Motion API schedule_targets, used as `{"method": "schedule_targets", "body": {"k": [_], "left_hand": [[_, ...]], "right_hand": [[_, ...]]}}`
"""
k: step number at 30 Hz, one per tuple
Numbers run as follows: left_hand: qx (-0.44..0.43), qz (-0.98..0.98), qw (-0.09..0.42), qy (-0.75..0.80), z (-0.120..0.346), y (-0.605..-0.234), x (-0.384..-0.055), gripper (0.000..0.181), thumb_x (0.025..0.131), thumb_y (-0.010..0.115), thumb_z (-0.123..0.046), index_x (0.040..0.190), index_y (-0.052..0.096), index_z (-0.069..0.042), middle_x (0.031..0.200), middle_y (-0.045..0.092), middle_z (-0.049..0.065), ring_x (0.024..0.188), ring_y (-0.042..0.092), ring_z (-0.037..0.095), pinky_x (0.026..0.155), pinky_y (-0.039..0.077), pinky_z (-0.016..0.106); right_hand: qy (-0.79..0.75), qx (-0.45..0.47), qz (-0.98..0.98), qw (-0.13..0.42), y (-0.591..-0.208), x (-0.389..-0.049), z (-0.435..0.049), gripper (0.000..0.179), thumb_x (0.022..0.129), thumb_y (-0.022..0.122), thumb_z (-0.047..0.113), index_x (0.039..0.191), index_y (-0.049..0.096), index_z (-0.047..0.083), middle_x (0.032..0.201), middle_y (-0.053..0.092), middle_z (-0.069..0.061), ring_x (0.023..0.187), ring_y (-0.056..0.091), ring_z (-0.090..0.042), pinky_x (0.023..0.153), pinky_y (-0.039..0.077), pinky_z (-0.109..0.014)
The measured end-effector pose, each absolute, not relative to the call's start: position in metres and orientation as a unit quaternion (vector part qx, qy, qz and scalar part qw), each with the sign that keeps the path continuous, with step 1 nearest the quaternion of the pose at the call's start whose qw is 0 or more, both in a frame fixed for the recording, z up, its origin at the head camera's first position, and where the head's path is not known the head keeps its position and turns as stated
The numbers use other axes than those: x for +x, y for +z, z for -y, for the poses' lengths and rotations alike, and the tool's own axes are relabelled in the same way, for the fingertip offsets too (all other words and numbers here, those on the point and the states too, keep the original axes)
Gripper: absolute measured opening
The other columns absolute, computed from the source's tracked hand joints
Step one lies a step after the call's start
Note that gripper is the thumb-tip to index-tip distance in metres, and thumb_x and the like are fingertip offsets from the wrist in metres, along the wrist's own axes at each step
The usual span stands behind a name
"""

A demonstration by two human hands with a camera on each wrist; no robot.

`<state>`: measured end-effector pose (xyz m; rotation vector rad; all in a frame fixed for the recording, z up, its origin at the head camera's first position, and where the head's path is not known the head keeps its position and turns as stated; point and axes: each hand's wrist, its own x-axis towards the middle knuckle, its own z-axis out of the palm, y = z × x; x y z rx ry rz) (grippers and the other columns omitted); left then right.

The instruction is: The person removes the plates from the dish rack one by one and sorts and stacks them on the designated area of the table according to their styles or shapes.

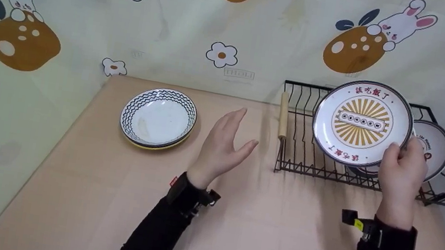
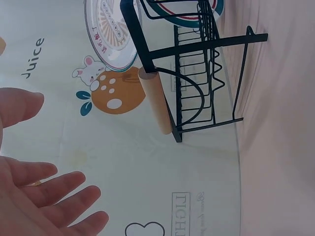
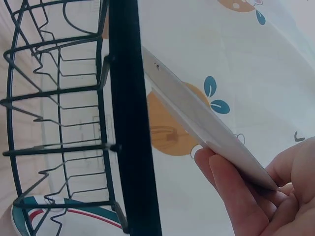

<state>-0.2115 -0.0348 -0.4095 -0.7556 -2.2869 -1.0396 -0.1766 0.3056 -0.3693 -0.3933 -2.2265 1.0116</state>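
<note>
Lifting sunburst plate clear of rack, right hand pinching rim; left hand spread, left of rack. Next likely: stacking on zigzag plates.

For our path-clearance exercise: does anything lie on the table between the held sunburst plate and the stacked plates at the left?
Only the open left hand hovers between the sunburst plate, held by the right hand, and the stacked plates. Nothing else visible.
</note>
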Motion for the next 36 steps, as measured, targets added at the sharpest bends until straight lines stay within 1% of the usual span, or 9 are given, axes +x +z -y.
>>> {"method": "schedule_targets", "body": {"k": [4, 8, 12, 14, 15, 18, 21, 27, 36], "left_hand": [[-0.282, 0.843, 0.247, -0.386, 0.033, -0.409, -0.211, 0.071, 0.090, 0.072, -0.025, 0.144, 0.040, 0.007, 0.139, 0.051, 0.023, 0.131, 0.046, 0.035, 0.112, 0.034, 0.042], [-0.280, 0.842, 0.242, -0.393, 0.032, -0.409, -0.211, 0.070, 0.090, 0.071, -0.024, 0.145, 0.040, 0.007, 0.140, 0.050, 0.023, 0.132, 0.045, 0.034, 0.113, 0.033, 0.041], [-0.275, 0.841, 0.239, -0.400, 0.032, -0.409, -0.211, 0.070, 0.090, 0.071, -0.024, 0.145, 0.040, 0.007, 0.140, 0.050, 0.022, 0.132, 0.045, 0.034, 0.112, 0.034, 0.041], [-0.274, 0.841, 0.238, -0.402, 0.032, -0.409, -0.212, 0.070, 0.091, 0.071, -0.024, 0.145, 0.040, 0.007, 0.139, 0.051, 0.022, 0.131, 0.046, 0.033, 0.112, 0.034, 0.041], [-0.273, 0.841, 0.238, -0.403, 0.032, -0.409, -0.212, 0.070, 0.090, 0.071, -0.024, 0.145, 0.040, 0.007, 0.139, 0.051, 0.022, 0.131, 0.046, 0.033, 0.112, 0.035, 0.040], [-0.271, 0.840, 0.239, -0.405, 0.033, -0.409, -0.213, 0.070, 0.090, 0.071, -0.025, 0.145, 0.041, 0.006, 0.138, 0.052, 0.022, 0.131, 0.047, 0.032, 0.112, 0.035, 0.040], [-0.269, 0.839, 0.238, -0.410, 0.032, -0.409, -0.213, 0.069, 0.090, 0.071, -0.025, 0.144, 0.041, 0.006, 0.138, 0.052, 0.021, 0.130, 0.047, 0.032, 0.112, 0.035, 0.040], [-0.263, 0.838, 0.228, -0.420, 0.031, -0.406, -0.214, 0.069, 0.090, 0.071, -0.024, 0.144, 0.042, 0.007, 0.138, 0.052, 0.021, 0.130, 0.047, 0.032, 0.111, 0.036, 0.040], [-0.252, 0.837, 0.204, -0.440, 0.029, -0.404, -0.215, 0.069, 0.091, 0.069, -0.027, 0.145, 0.041, 0.005, 0.140, 0.052, 0.019, 0.131, 0.047, 0.030, 0.110, 0.036, 0.040]], "right_hand": [[0.419, -0.131, 0.835, 0.333, -0.369, -0.175, -0.301, 0.036, 0.099, 0.045, 0.006, 0.131, 0.058, -0.002, 0.057, 0.048, 0.013, 0.037, 0.032, 0.000, 0.033, 0.023, -0.014], [0.453, -0.107, 0.817, 0.341, -0.370, -0.174, -0.293, 0.038, 0.098, 0.046, 0.003, 0.135, 0.057, 0.001, 0.063, 0.055, 0.018, 0.036, 0.033, -0.001, 0.032, 0.025, -0.014], [0.472, -0.084, 0.806, 0.347, -0.370, -0.172, -0.284, 0.041, 0.098, 0.046, 0.001, 0.138, 0.056, 0.004, 0.082, 0.070, -0.004, 0.038, 0.039, -0.002, 0.032, 0.030, -0.015], [0.480, -0.073, 0.802, 0.349, -0.370, -0.171, -0.280, 0.042, 0.098, 0.046, 0.001, 0.139, 0.055, 0.005, 0.092, 0.071, -0.016, 0.039, 0.041, -0.003, 0.033, 0.032, -0.015], [0.483, -0.070, 0.800, 0.349, -0.370, -0.171, -0.279, 0.042, 0.098, 0.046, 0.001, 0.139, 0.055, 0.005, 0.092, 0.071, -0.016, 0.039, 0.042, -0.003, 0.033, 0.032, -0.015], [0.492, -0.067, 0.797, 0.345, -0.372, -0.171, -0.276, 0.038, 0.098, 0.046, 0.000, 0.135, 0.056, 0.000, 0.074, 0.067, -0.006, 0.038, 0.038, -0.003, 0.032, 0.029, -0.015], [0.488, -0.068, 0.799, 0.345, -0.374, -0.171, -0.275, 0.034, 0.098, 0.047, 0.000, 0.130, 0.058, -0.004, 0.057, 0.052, 0.010, 0.035, 0.031, -0.002, 0.031, 0.024, -0.015], [0.508, -0.046, 0.789, 0.341, -0.377, -0.172, -0.270, 0.034, 0.098, 0.048, -0.001, 0.130, 0.059, -0.003, 0.065, 0.060, 0.016, 0.037, 0.035, -0.003, 0.033, 0.027, -0.015], [0.516, -0.040, 0.796, 0.313, -0.380, -0.170, -0.258, 0.034, 0.099, 0.048, 0.001, 0.131, 0.059, -0.001, 0.065, 0.059, 0.005, 0.040, 0.037, -0.004, 0.034, 0.028, -0.016]]}}
